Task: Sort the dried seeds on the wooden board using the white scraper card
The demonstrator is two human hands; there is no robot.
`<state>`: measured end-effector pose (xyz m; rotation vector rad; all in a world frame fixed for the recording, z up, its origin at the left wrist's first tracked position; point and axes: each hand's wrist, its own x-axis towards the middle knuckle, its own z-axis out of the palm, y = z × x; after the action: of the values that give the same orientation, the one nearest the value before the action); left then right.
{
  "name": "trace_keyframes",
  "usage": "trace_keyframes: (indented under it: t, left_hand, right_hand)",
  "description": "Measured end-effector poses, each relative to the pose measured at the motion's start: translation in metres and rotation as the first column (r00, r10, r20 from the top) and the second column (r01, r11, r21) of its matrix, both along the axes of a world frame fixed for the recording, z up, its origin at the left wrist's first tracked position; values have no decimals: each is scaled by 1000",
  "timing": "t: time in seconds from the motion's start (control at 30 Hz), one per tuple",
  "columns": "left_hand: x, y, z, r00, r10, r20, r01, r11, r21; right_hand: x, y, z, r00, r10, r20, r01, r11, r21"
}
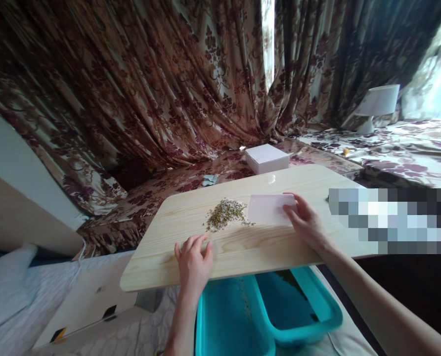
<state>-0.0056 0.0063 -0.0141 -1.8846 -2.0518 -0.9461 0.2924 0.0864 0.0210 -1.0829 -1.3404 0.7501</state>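
Observation:
A heap of small green and pale grains (226, 213) lies spread on the light wooden board (161, 257). My right hand (306, 220) grips the right end of a thin, translucent white plastic sheet (267, 208), thumb on top. The sheet's left edge comes close to the right side of the heap. My left hand (194, 259) rests near the board's front edge with its fingers spread, just below the heap, and holds nothing. What exactly the grains are is too small to make out.
Two turquoise tubs (302, 333) stand below the board's front edge. Behind the board is a white box (267, 158), with a small grey-blue cloth (209, 180) to its left. A white lamp (381, 101) stands at the far right. A pale carton (90, 301) lies at the lower left.

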Motion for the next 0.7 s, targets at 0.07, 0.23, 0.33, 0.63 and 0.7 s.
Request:
trace_keyframes:
  t: [0.07,0.23,0.33,0.63,0.7]
  left_hand:
    - [-2,2,-3,1000,-3,-4,3,1000,1]
    - [-3,2,-3,1000,4,-2,-4,1000,0]
    - [-3,2,-2,1000,5,0,-5,1000,-7]
    - [5,-4,6,999,6,41,-6,1000,-14]
    - [5,-4,7,999,7,36,-6,1000,-8]
  right_hand:
    - [-1,0,1,1000,-17,13,17,1000,-4]
    - [-4,-3,4,999,9,48,-8,999,-32]
    - [-5,-4,5,998,58,2,-58,998,-35]
    - [2,-1,4,994,-92,-57,90,995,-44]
    - [3,1,4,995,-87,-56,85,996,-40]
